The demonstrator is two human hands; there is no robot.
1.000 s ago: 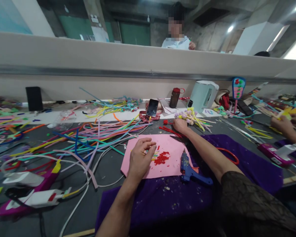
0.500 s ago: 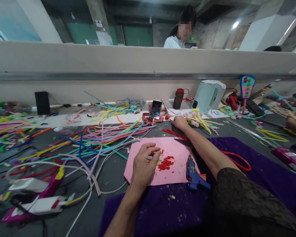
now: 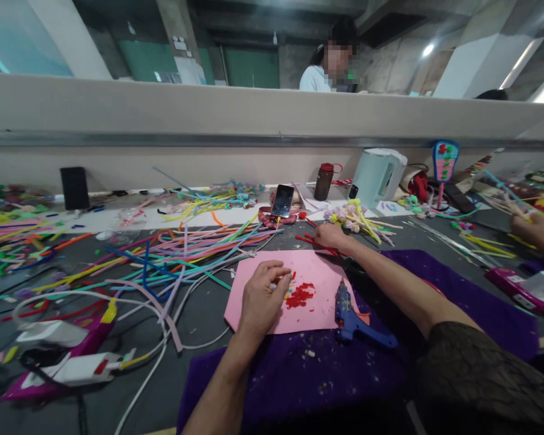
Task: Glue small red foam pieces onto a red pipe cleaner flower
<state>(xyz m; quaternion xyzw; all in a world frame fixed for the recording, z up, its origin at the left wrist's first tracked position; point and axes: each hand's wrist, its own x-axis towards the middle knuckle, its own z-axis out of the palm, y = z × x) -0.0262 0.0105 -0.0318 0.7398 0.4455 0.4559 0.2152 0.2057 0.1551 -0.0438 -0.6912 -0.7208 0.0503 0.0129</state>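
My left hand [image 3: 263, 297] rests over the left part of a pink sheet [image 3: 249, 272], fingers curled in with the thumb close to the fingertips; a small pale bit shows between them, too small to name. Beside it lies a heap of short red clippings [image 3: 300, 295]. Beyond the sheet, my right hand [image 3: 330, 237] is closed at some red pipe cleaners [image 3: 307, 238], one of which sticks out past its fingers. A blue hot glue gun [image 3: 349, 317] lies on the sheet's right edge. Scissors' red handle [image 3: 434, 289] shows partly behind my right forearm.
Loose colourful pipe cleaners [image 3: 181, 251] spread across the left. Behind stand a phone [image 3: 283, 200], a bottle [image 3: 324, 182] and a kettle [image 3: 376, 177]. Power strips [image 3: 58, 362] with cables lie left. Another person's hand [image 3: 537, 232] works at far right.
My right hand has come back toward me, from near the small red piece onto the red pipe cleaners. The left hand stays almost still. The view has shifted slightly.
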